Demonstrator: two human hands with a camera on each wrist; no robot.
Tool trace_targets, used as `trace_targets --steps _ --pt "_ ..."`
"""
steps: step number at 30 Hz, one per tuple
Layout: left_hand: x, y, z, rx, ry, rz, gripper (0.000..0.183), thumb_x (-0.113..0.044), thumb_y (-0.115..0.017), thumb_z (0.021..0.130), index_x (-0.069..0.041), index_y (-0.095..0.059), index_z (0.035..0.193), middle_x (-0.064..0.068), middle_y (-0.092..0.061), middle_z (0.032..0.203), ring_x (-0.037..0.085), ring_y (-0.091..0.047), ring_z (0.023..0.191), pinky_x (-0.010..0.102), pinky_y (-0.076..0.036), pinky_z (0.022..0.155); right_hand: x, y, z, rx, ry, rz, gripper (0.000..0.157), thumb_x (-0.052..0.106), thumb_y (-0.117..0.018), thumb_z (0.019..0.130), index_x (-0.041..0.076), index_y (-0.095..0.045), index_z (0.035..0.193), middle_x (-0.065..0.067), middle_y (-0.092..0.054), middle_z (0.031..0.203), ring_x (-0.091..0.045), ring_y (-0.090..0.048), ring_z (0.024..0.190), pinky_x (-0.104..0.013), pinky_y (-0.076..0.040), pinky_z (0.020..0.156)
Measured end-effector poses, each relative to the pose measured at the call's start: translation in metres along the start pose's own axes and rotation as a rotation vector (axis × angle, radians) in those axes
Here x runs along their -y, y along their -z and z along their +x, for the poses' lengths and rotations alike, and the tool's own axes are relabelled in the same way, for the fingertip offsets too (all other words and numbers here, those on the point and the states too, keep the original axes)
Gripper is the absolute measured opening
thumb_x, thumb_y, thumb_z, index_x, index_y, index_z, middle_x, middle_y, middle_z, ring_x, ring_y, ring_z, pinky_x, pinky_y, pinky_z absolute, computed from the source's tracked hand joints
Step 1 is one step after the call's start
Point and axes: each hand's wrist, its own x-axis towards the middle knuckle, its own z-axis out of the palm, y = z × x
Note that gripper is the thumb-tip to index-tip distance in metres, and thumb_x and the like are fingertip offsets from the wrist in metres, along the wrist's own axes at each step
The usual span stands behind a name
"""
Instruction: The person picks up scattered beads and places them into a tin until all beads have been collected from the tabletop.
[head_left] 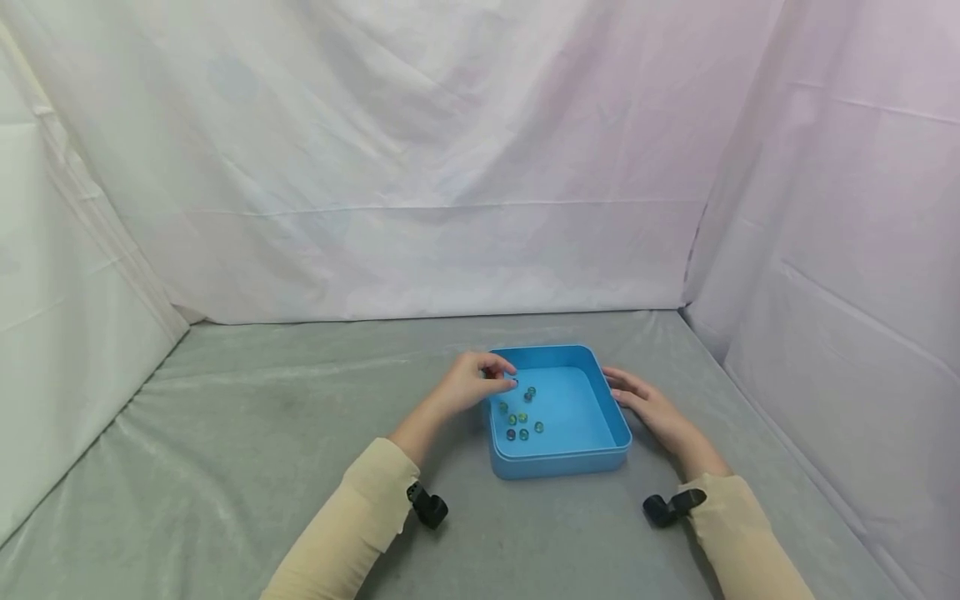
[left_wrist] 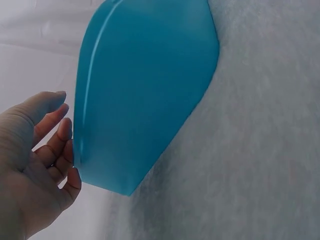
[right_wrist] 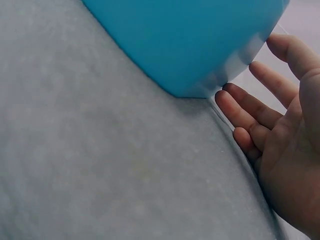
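Observation:
A blue square box (head_left: 581, 408) sits on the grey cloth, with several small glass marbles (head_left: 522, 417) scattered over the left part of its floor. My left hand (head_left: 468, 382) reaches over the box's left rim, thumb and forefinger pinching what looks like a dark marble (head_left: 515, 382). In the left wrist view, that hand's curled fingers (left_wrist: 60, 135) are at the rim; no marble shows there. My right hand (head_left: 656, 412) rests its fingertips against the box's right outer wall (right_wrist: 200, 45), fingers loosely extended.
Grey cloth (head_left: 285, 417) covers the table all round the box. White curtains (head_left: 420, 167) hang behind and on both sides. Black wrist cameras (head_left: 427, 505) are strapped to both beige sleeves.

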Motion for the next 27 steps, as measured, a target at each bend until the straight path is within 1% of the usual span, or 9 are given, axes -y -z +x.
trace_targets --steps 4,8,9,13,14,17,20,24,27 --pt "-0.004 0.007 -0.006 0.021 0.015 -0.010 0.015 -0.012 -0.069 0.089 -0.006 -0.071 0.102 0.001 -0.059 0.080 0.018 -0.053 0.080 0.028 -0.045 0.066 -0.002 0.002 0.000 -0.007 0.007 -0.016 0.060 0.039 -0.052 0.098 0.010 -0.035 0.148 -0.021 -0.036 0.147 -0.042 -0.031 0.134 -0.063 -0.022 0.103" --pt "-0.003 0.016 -0.010 0.022 0.043 -0.006 0.014 -0.014 -0.069 0.089 -0.008 -0.072 0.101 0.002 -0.058 0.081 0.019 -0.053 0.081 0.029 -0.046 0.066 -0.001 0.004 -0.001 -0.009 0.015 -0.013 0.059 0.036 -0.052 0.099 0.006 -0.035 0.147 -0.024 -0.037 0.145 -0.043 -0.033 0.133 -0.060 -0.027 0.102" --pt "-0.003 0.018 -0.011 0.021 0.051 -0.004 0.014 -0.014 -0.069 0.089 -0.008 -0.072 0.101 0.002 -0.058 0.081 0.019 -0.053 0.082 0.030 -0.046 0.066 0.000 0.004 -0.002 -0.007 0.015 -0.010 0.059 0.036 -0.052 0.099 0.005 -0.035 0.147 -0.025 -0.037 0.145 -0.043 -0.033 0.133 -0.059 -0.028 0.102" --pt "0.000 0.028 -0.014 0.011 0.057 0.010 0.019 -0.013 -0.068 0.089 -0.003 -0.071 0.105 0.003 -0.059 0.083 0.021 -0.053 0.083 0.031 -0.047 0.068 0.007 0.006 -0.006 -0.008 -0.022 -0.012 0.060 0.038 -0.053 0.098 0.008 -0.036 0.147 -0.022 -0.037 0.146 -0.041 -0.033 0.133 -0.057 -0.030 0.102" --pt "0.001 0.030 -0.015 0.006 0.063 0.022 0.019 -0.013 -0.068 0.089 -0.003 -0.071 0.105 0.003 -0.059 0.083 0.021 -0.053 0.083 0.031 -0.047 0.068 0.009 0.006 -0.007 -0.004 -0.027 -0.019 0.059 0.039 -0.053 0.098 0.009 -0.037 0.147 -0.021 -0.037 0.146 -0.040 -0.033 0.133 -0.057 -0.031 0.101" --pt "0.005 0.039 -0.018 -0.002 0.084 0.055 0.020 -0.014 -0.068 0.089 -0.005 -0.070 0.107 0.002 -0.060 0.085 0.020 -0.053 0.084 0.031 -0.047 0.069 0.016 0.008 -0.009 0.010 -0.007 -0.071 0.057 0.037 -0.053 0.099 0.007 -0.038 0.145 -0.021 -0.038 0.145 -0.040 -0.036 0.131 -0.057 -0.033 0.100" --pt "0.008 0.049 -0.021 -0.007 0.113 0.103 0.020 -0.015 -0.067 0.090 -0.008 -0.070 0.109 0.002 -0.060 0.087 0.020 -0.053 0.084 0.031 -0.047 0.069 0.023 0.012 -0.009 0.003 0.038 -0.173 0.054 0.034 -0.053 0.099 0.005 -0.040 0.144 -0.022 -0.042 0.142 -0.041 -0.044 0.123 -0.058 -0.037 0.096" --pt "0.010 0.064 -0.020 -0.011 0.112 0.205 0.021 -0.016 -0.066 0.091 -0.008 -0.069 0.110 0.003 -0.061 0.092 0.020 -0.053 0.084 0.032 -0.047 0.068 0.036 0.019 -0.005 -0.064 0.066 -0.319 0.050 0.031 -0.053 0.099 0.004 -0.044 0.141 -0.022 -0.046 0.138 -0.039 -0.051 0.114 -0.056 -0.043 0.087" --pt "0.011 0.076 -0.017 -0.007 0.117 0.282 0.023 -0.017 -0.066 0.091 -0.008 -0.068 0.113 0.006 -0.062 0.099 0.021 -0.054 0.088 0.035 -0.048 0.072 0.048 0.023 0.001 -0.118 0.085 -0.399 0.048 0.027 -0.055 0.099 0.002 -0.046 0.139 -0.024 -0.047 0.136 -0.040 -0.051 0.112 -0.055 -0.045 0.084"
